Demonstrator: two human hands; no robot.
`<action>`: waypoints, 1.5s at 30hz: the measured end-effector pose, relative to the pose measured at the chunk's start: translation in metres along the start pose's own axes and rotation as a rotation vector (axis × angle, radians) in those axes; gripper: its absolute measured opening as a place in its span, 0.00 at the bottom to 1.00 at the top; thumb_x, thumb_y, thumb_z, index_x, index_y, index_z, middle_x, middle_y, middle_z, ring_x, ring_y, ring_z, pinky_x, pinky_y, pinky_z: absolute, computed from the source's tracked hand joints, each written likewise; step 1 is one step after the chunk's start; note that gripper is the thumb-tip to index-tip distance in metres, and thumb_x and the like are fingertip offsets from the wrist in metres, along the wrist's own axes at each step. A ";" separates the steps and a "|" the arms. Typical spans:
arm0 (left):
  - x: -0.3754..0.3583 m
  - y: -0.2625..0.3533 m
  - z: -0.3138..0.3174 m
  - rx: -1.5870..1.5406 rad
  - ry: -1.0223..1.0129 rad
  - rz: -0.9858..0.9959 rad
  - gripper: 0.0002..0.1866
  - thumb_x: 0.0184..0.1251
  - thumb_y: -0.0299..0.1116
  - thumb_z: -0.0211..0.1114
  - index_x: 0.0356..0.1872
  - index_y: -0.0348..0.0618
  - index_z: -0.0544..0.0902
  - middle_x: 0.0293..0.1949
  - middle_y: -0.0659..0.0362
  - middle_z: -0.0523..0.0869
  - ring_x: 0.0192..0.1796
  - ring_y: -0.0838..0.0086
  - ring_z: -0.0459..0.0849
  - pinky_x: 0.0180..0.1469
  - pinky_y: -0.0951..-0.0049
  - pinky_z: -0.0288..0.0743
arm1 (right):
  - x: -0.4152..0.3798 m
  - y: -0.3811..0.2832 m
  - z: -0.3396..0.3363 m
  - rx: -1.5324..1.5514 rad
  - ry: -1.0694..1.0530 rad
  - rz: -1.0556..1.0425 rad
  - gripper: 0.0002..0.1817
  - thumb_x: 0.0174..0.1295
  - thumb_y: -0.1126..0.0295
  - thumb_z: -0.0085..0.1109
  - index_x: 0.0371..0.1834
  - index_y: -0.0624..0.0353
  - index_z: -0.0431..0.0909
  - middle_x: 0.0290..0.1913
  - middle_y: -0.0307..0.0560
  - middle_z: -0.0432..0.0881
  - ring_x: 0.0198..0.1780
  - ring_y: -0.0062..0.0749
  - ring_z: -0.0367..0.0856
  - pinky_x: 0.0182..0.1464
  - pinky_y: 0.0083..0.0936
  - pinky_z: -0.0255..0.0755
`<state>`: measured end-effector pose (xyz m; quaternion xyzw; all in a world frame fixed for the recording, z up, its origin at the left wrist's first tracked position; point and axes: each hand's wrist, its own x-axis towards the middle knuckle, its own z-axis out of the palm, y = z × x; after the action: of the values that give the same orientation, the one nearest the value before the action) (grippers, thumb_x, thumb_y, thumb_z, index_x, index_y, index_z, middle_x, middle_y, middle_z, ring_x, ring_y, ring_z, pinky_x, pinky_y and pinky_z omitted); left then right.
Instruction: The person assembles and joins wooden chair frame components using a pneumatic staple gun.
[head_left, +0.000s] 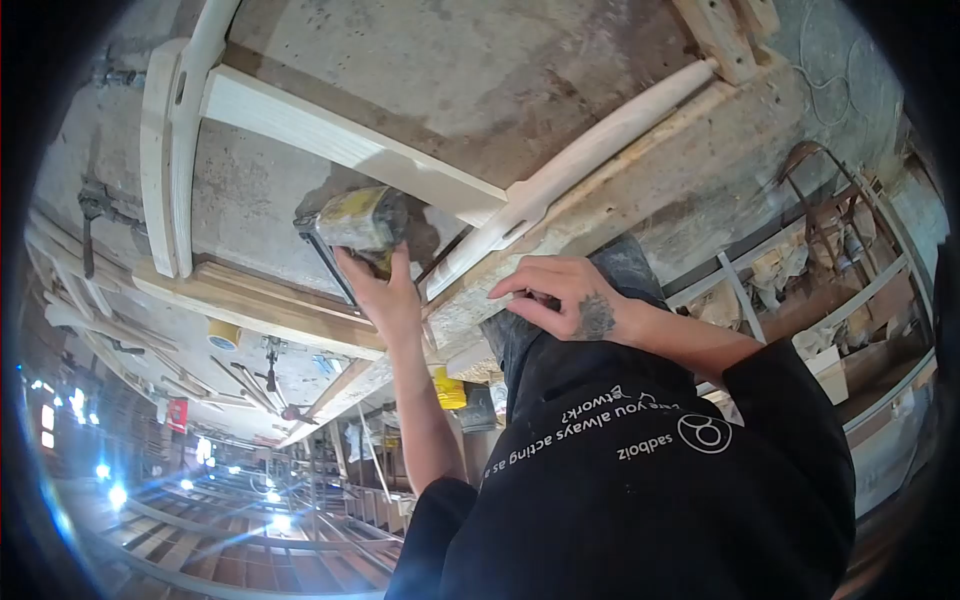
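My left hand (388, 298) grips a worn yellow and grey tool (362, 218) with a dark metal bar along its left side. It is over the gap below a pale wooden crosspiece (345, 140). Near the front edge of the bench, my right hand (570, 298) is closed, fingers curled toward the thumb; what lies between them is too dark to make out. Just above it, a rounded pale wooden post (610, 125) meets the crosspiece. Another slotted post (184, 150) stands at the crosspiece's far left end.
A yellow roll (223, 334) sits behind a wooden rail (260, 312) at left. Metal clamps (95, 205) are farther left. A yellow container (449, 388) is below the bench edge. At right, a metal-framed rack (870, 385) holds scraps.
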<state>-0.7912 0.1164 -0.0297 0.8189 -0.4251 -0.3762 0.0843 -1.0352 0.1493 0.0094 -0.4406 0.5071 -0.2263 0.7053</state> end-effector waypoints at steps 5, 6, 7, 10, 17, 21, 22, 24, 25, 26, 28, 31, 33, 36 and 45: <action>-0.018 0.018 -0.058 0.026 0.061 -0.103 0.20 0.67 0.27 0.72 0.56 0.25 0.81 0.47 0.49 0.89 0.44 0.68 0.85 0.50 0.66 0.78 | -0.019 0.017 0.016 0.104 0.076 -0.001 0.08 0.70 0.64 0.64 0.40 0.55 0.86 0.32 0.43 0.85 0.26 0.29 0.81 0.30 0.24 0.72; -0.021 0.057 -0.071 0.102 -0.016 -0.276 0.16 0.68 0.28 0.73 0.50 0.27 0.84 0.42 0.54 0.89 0.38 0.73 0.85 0.41 0.70 0.78 | -0.019 0.019 0.016 0.141 0.024 0.051 0.10 0.72 0.63 0.63 0.38 0.56 0.86 0.31 0.43 0.85 0.26 0.27 0.81 0.30 0.23 0.72; -0.023 0.052 -0.084 -0.059 -0.066 -0.334 0.17 0.67 0.28 0.74 0.52 0.29 0.84 0.43 0.55 0.89 0.35 0.77 0.84 0.35 0.73 0.75 | -0.019 0.022 0.017 0.181 -0.028 0.106 0.12 0.73 0.61 0.62 0.36 0.57 0.86 0.29 0.42 0.85 0.25 0.26 0.81 0.30 0.23 0.72; -0.029 0.052 -0.093 0.080 -0.302 -0.188 0.22 0.62 0.26 0.77 0.56 0.30 0.82 0.45 0.55 0.89 0.41 0.74 0.86 0.42 0.72 0.80 | -0.009 0.016 0.018 0.444 -0.103 0.317 0.17 0.77 0.62 0.58 0.33 0.62 0.84 0.26 0.42 0.85 0.26 0.22 0.81 0.32 0.22 0.74; -0.011 0.040 -0.050 -0.031 -0.635 0.002 0.26 0.58 0.21 0.79 0.58 0.32 0.81 0.52 0.53 0.89 0.52 0.72 0.88 0.54 0.70 0.82 | 0.018 0.048 0.038 0.770 -0.007 0.339 0.27 0.81 0.48 0.49 0.44 0.65 0.80 0.34 0.44 0.86 0.36 0.24 0.83 0.41 0.25 0.76; -0.005 0.041 -0.046 0.015 -0.668 0.022 0.25 0.60 0.19 0.76 0.60 0.34 0.81 0.52 0.55 0.89 0.51 0.71 0.88 0.55 0.70 0.81 | 0.024 0.049 0.039 0.769 0.076 0.300 0.26 0.81 0.48 0.50 0.42 0.64 0.79 0.34 0.44 0.85 0.35 0.25 0.82 0.42 0.25 0.76; -0.004 0.041 -0.046 0.020 -0.662 0.004 0.24 0.61 0.18 0.75 0.60 0.34 0.81 0.52 0.55 0.89 0.52 0.72 0.88 0.55 0.70 0.81 | 0.024 0.050 0.041 0.774 0.088 0.297 0.26 0.81 0.48 0.50 0.42 0.64 0.79 0.34 0.43 0.85 0.35 0.25 0.82 0.41 0.25 0.76; -0.002 0.044 -0.044 0.035 -0.667 0.038 0.24 0.61 0.17 0.74 0.60 0.33 0.81 0.53 0.54 0.89 0.52 0.71 0.88 0.56 0.70 0.81 | 0.027 0.052 0.043 0.781 0.110 0.303 0.26 0.81 0.47 0.50 0.41 0.63 0.80 0.34 0.43 0.85 0.35 0.24 0.82 0.41 0.25 0.75; 0.000 0.045 -0.043 0.042 -0.672 0.055 0.24 0.62 0.17 0.74 0.60 0.33 0.81 0.53 0.54 0.89 0.52 0.71 0.89 0.56 0.70 0.81 | 0.027 0.052 0.044 0.785 0.122 0.315 0.26 0.80 0.47 0.51 0.41 0.63 0.80 0.34 0.42 0.85 0.35 0.24 0.82 0.41 0.25 0.75; 0.001 0.047 -0.041 0.009 -0.662 0.044 0.23 0.61 0.18 0.75 0.58 0.32 0.81 0.52 0.53 0.89 0.52 0.71 0.89 0.55 0.69 0.82 | 0.027 0.053 0.045 0.788 0.132 0.328 0.27 0.80 0.46 0.51 0.41 0.63 0.80 0.33 0.42 0.85 0.35 0.24 0.82 0.41 0.24 0.75; 0.004 0.051 -0.038 -0.056 -0.638 0.017 0.22 0.59 0.20 0.78 0.55 0.29 0.83 0.49 0.51 0.90 0.51 0.72 0.90 0.54 0.69 0.84 | 0.030 0.049 0.040 0.762 0.141 0.325 0.27 0.80 0.46 0.51 0.41 0.63 0.80 0.33 0.42 0.85 0.35 0.23 0.82 0.41 0.24 0.75; 0.012 0.071 -0.040 0.157 -0.674 -0.107 0.22 0.59 0.20 0.78 0.55 0.29 0.83 0.50 0.51 0.91 0.52 0.72 0.90 0.55 0.70 0.83 | 0.032 0.045 0.042 0.755 0.163 0.321 0.27 0.80 0.46 0.51 0.40 0.62 0.80 0.33 0.41 0.85 0.34 0.23 0.81 0.40 0.23 0.75; 0.016 0.064 -0.043 0.091 -0.703 -0.033 0.22 0.59 0.20 0.78 0.55 0.29 0.83 0.50 0.51 0.91 0.51 0.72 0.90 0.54 0.71 0.83 | 0.035 0.044 0.043 0.771 0.170 0.312 0.27 0.80 0.46 0.51 0.40 0.62 0.80 0.33 0.41 0.85 0.34 0.23 0.81 0.40 0.23 0.75; 0.015 0.064 -0.043 0.040 -0.692 -0.035 0.22 0.59 0.19 0.77 0.55 0.28 0.82 0.51 0.51 0.91 0.52 0.71 0.90 0.55 0.71 0.83 | 0.034 0.046 0.051 0.813 0.174 0.316 0.26 0.80 0.47 0.51 0.39 0.62 0.80 0.33 0.41 0.86 0.34 0.23 0.81 0.39 0.23 0.75; 0.014 0.054 -0.053 0.009 -0.679 -0.052 0.24 0.59 0.17 0.76 0.57 0.29 0.81 0.52 0.50 0.90 0.52 0.69 0.89 0.56 0.70 0.83 | 0.034 0.041 0.058 0.807 0.182 0.303 0.24 0.81 0.50 0.52 0.39 0.63 0.80 0.32 0.41 0.85 0.34 0.22 0.82 0.40 0.23 0.76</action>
<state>-0.7841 0.0624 0.0244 0.6579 -0.4097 -0.6274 -0.0751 -0.9744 0.1674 -0.0377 -0.0287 0.4972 -0.3380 0.7986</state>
